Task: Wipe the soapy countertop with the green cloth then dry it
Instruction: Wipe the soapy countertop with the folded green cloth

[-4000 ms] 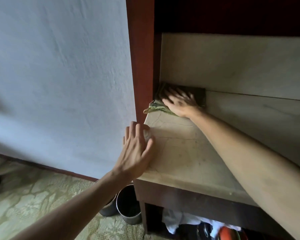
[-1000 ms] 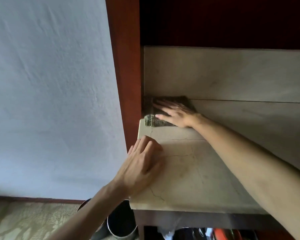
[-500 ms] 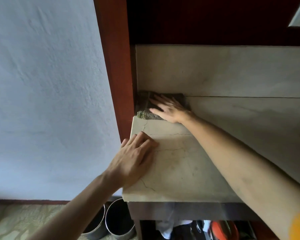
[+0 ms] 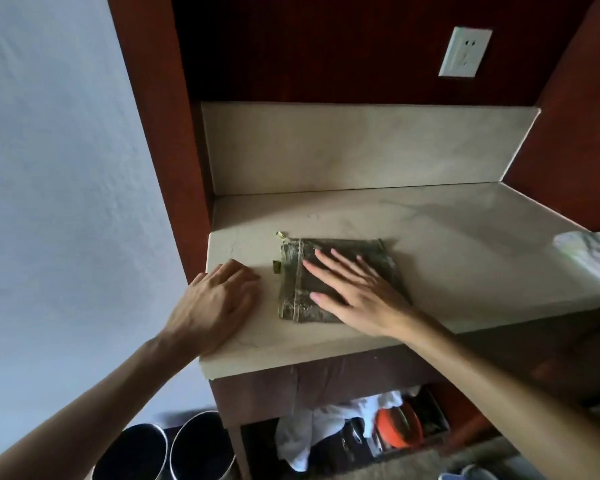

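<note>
A folded dark green cloth (image 4: 293,278) lies flat on the beige marble countertop (image 4: 447,244), near its front left part. My right hand (image 4: 354,292) presses on the cloth with straight, spread fingers and covers its right half. My left hand (image 4: 212,306) rests on the counter's front left corner, just left of the cloth, fingers loosely bent and holding nothing.
A red-brown cabinet post (image 4: 160,133) and a marble backsplash (image 4: 361,147) bound the counter at left and back. A wall socket (image 4: 464,51) sits above. Two metal bins (image 4: 167,452) stand on the floor. White fabric (image 4: 589,258) lies at the counter's right edge. Clutter fills the shelf (image 4: 378,431) below.
My right hand has slid the cloth from the back left corner forward and rightward toward the counter's front. The left hand has stayed at the front left corner. The view shifted right.
</note>
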